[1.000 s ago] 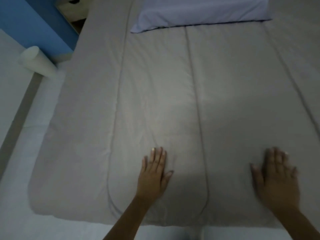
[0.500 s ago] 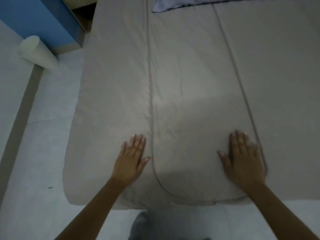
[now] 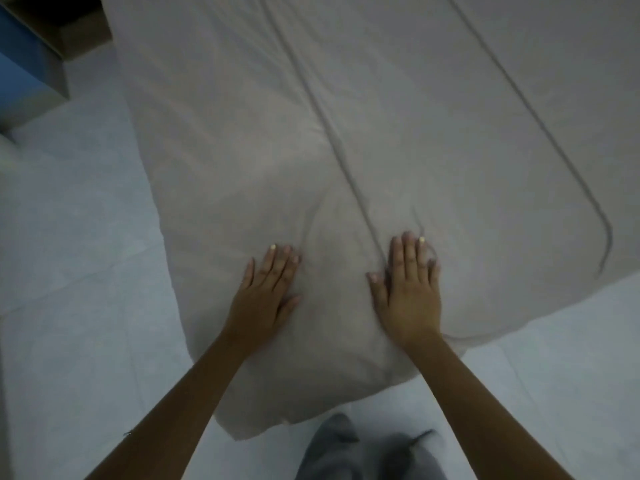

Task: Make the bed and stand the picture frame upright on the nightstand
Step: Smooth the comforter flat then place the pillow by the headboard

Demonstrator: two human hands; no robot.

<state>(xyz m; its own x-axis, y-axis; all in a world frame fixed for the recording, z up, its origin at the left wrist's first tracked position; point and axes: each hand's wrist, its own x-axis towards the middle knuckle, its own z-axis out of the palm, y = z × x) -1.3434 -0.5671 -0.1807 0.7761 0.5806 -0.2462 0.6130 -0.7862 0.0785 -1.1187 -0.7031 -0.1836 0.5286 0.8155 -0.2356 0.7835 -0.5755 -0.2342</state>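
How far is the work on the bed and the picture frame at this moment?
Done, it seems: the grey comforter lies spread over the bed, mostly flat. In hand: the left hand and right hand press flat near its foot corner, where small creases remain. Left: the picture frame and nightstand are not in view, so that step cannot be judged.

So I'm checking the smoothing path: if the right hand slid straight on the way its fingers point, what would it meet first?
Likely only more duvet: the right hand lies flat, and nothing else shows ahead.

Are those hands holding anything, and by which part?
Nothing is held. The left hand and right hand lie flat, fingers straight, pressing on the grey blanket near its foot corner.
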